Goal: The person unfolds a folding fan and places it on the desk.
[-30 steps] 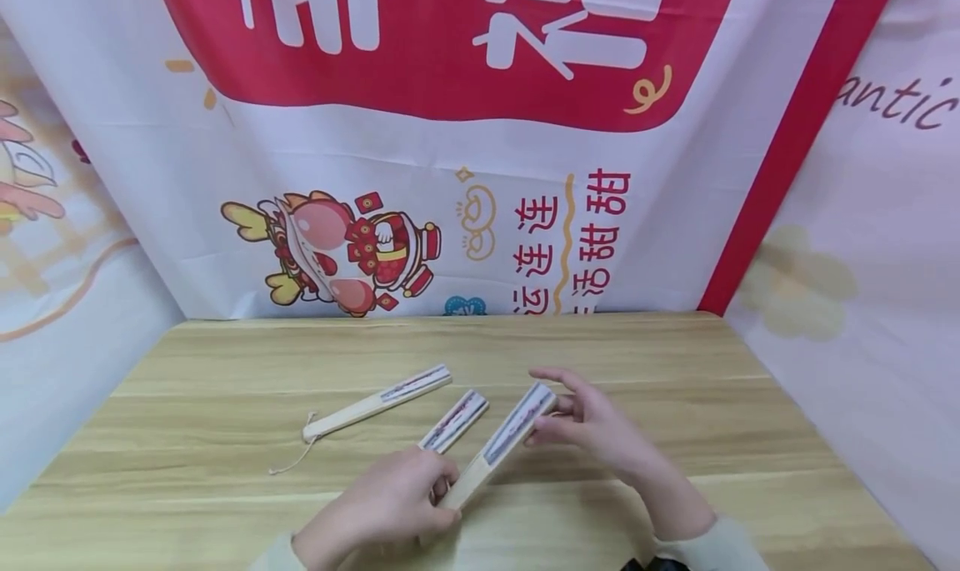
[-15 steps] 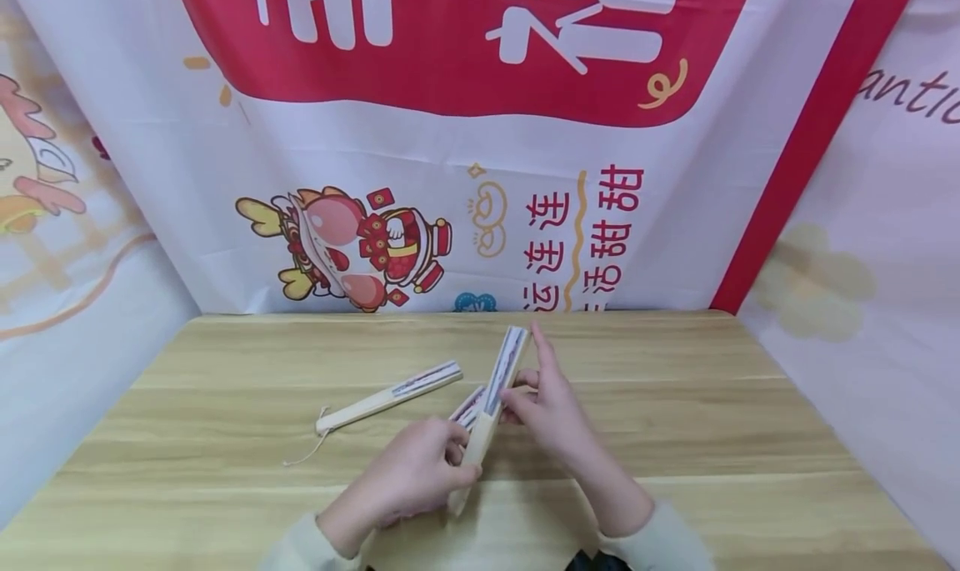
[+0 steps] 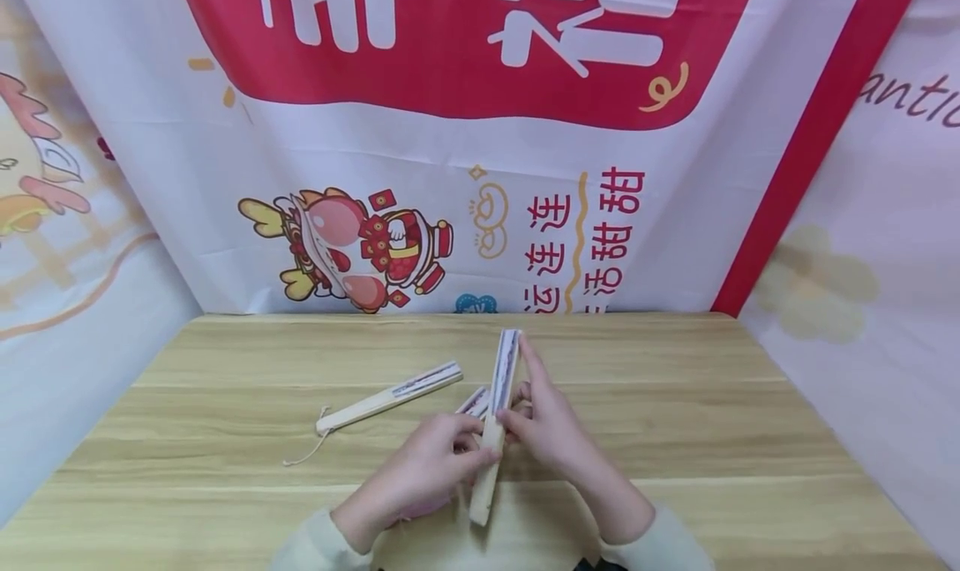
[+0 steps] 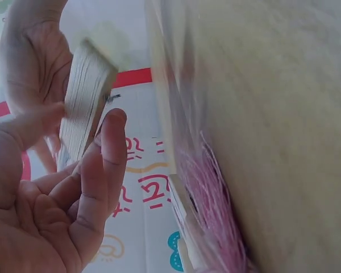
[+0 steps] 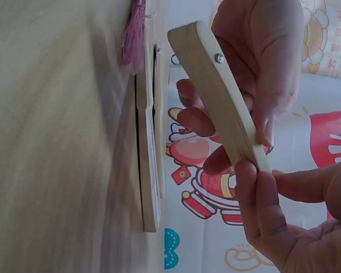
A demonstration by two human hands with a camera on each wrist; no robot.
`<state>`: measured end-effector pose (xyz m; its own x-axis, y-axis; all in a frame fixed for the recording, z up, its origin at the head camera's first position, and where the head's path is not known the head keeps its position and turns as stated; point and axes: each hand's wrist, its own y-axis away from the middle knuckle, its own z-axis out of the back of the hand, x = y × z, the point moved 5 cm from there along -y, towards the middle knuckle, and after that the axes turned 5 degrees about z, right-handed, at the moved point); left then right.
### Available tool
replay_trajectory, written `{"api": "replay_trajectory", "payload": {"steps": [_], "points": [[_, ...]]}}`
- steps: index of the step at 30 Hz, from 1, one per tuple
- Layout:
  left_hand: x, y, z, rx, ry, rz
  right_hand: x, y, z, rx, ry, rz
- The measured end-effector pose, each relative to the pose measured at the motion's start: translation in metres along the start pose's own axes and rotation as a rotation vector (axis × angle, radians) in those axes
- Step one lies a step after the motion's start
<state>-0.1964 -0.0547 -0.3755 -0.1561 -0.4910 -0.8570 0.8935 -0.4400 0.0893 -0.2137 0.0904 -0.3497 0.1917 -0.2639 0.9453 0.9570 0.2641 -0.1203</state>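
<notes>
Both hands hold a folded hand fan [image 3: 504, 373] with pale wooden ribs and a patterned leaf end, tilted above the table. My left hand [image 3: 431, 458] pinches it about midway, thumb on the near face. Higher up, my right hand [image 3: 547, 425] grips it with thumb and fingers, index finger straight along the edge. In the right wrist view the rivet end of the held fan [image 5: 213, 91] points up. A second folded fan [image 3: 474, 403] lies behind, mostly hidden by my left hand. A pink tassel [image 3: 429, 506] shows under the left wrist.
To the left, a third folded fan [image 3: 390, 398] lies on the wood-grain table [image 3: 637, 504], a thin cord [image 3: 303, 453] trailing from its end. A printed cloth backdrop [image 3: 420, 129] rises behind the table's back edge.
The held fan has swung from leaning right to nearly upright and is raised. My right hand has moved left with it, and my left hand has shifted farther up the fan.
</notes>
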Motion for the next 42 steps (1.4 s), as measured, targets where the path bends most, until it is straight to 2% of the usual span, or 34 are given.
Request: {"api": "replay_trajectory", "payload": {"steps": [4,9,15,25,34,42], "points": [[0.005,-0.002,0.0,0.008,0.116,0.03,-0.004,0.002,0.0,0.039,-0.033,0.002],[0.008,-0.005,0.004,-0.045,0.273,0.072,-0.002,0.002,-0.001,0.084,-0.049,0.024],[0.01,-0.008,0.008,-0.05,0.4,0.092,0.001,0.003,-0.005,0.107,-0.034,0.066],[0.018,-0.01,0.008,-0.063,0.457,0.155,0.002,0.004,-0.009,0.125,0.047,0.139],[0.021,-0.011,0.006,-0.072,0.505,0.168,0.002,0.005,-0.009,0.151,0.088,0.205],[0.022,-0.013,0.004,-0.142,0.524,0.196,-0.003,0.003,-0.01,0.113,0.05,0.14]]}}
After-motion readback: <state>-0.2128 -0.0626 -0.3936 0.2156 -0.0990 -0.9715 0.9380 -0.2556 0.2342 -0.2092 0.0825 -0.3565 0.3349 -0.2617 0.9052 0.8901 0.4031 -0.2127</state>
